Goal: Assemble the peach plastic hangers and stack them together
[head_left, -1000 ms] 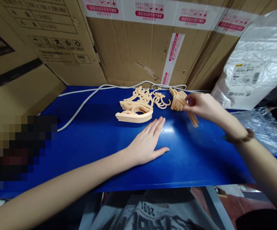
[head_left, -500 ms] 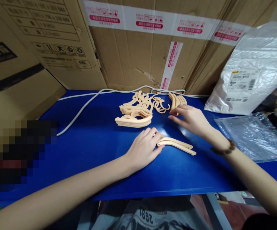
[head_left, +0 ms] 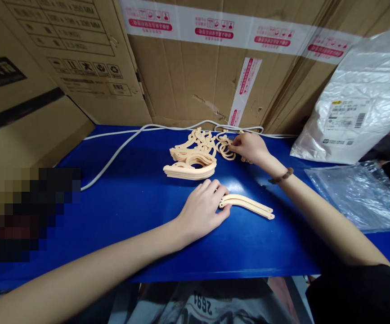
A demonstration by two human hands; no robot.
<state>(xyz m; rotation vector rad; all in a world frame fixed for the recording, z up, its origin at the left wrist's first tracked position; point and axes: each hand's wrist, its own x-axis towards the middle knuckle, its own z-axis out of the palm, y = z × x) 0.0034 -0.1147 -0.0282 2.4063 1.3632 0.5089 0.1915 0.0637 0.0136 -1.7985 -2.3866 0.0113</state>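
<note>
My left hand [head_left: 204, 208] rests on the blue table, its thumb and fingers closed around the near ends of two curved beige hanger arms [head_left: 248, 206]. The arms lie side by side and point to the right. Farther back, my right hand [head_left: 251, 147] pinches at a small heap of beige hanger hooks [head_left: 227, 151], with a hook at its fingertips. Behind that hand, more beige pieces are mostly hidden. A stack of folded beige hangers [head_left: 190, 172] lies left of the hooks, with a loose pile of hanger parts [head_left: 198, 138] behind it.
Cardboard boxes [head_left: 188, 81] wall off the back and left of the blue table [head_left: 130, 225]. A white cable [head_left: 114, 157] runs along the rear. To the right are a white mailing bag [head_left: 343, 108] and a clear plastic bag [head_left: 356, 193].
My right hand has moved left and back, from the stacked curved arms to the hooks, and its fingers have closed. My left hand stays on the two hanger arms.
</note>
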